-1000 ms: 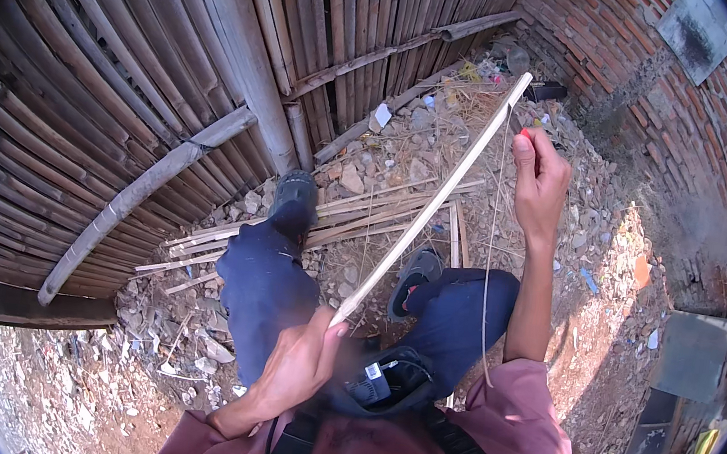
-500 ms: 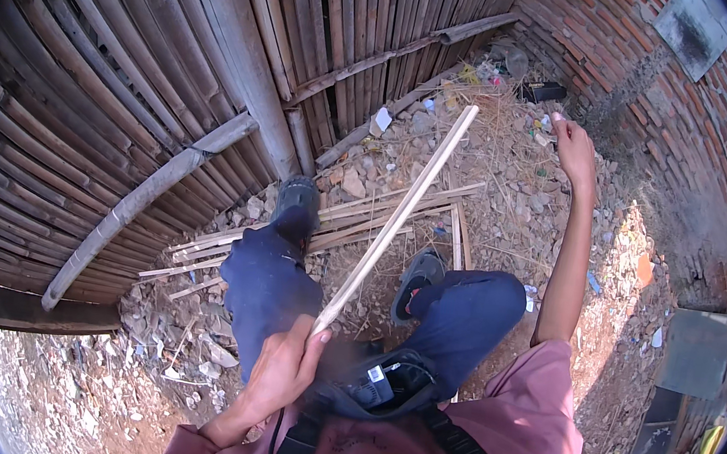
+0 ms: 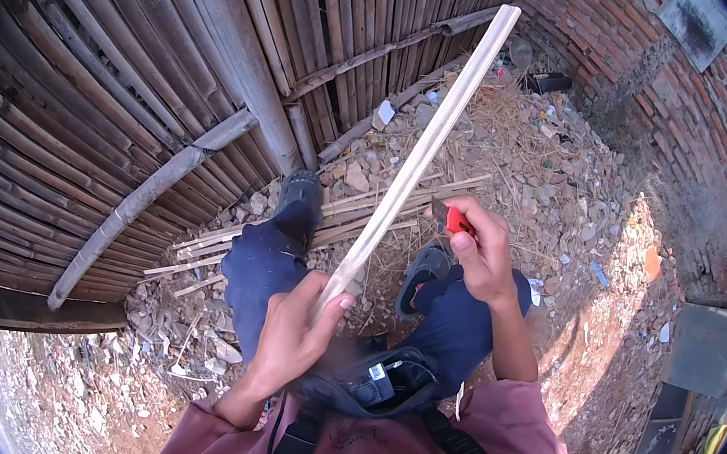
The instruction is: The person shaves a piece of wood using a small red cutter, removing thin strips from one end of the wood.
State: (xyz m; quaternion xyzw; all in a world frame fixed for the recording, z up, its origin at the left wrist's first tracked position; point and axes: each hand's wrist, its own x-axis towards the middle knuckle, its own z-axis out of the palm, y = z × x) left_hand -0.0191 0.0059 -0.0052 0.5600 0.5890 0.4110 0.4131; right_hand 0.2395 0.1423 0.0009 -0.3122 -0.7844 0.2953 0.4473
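Observation:
My left hand (image 3: pixel 292 327) is closed around the lower end of a long pale wooden strip (image 3: pixel 427 149), which slants up and away to the right. A groove or seam runs along the strip's length. To the right of the strip, my right hand (image 3: pixel 483 251) grips a red-handled utility knife (image 3: pixel 457 221). Its dark blade points left toward the strip, and a small gap seems to lie between them. Part of the knife's handle is hidden by my fingers. Below, between and behind my feet, several thin wooden strips (image 3: pixel 225 246) lie on the rubble.
A bamboo wall (image 3: pixel 126 89) with a horizontal pole (image 3: pixel 150 192) closes off the left. At the far right rises a brick wall (image 3: pixel 621 50). Stones and litter cover the ground (image 3: pixel 559 187). An open black pouch (image 3: pixel 386 379) sits at my waist.
My right hand has come in from the far right toward the strip, and the red knife now shows in it. The strip has been raised, its tip reaching farther up.

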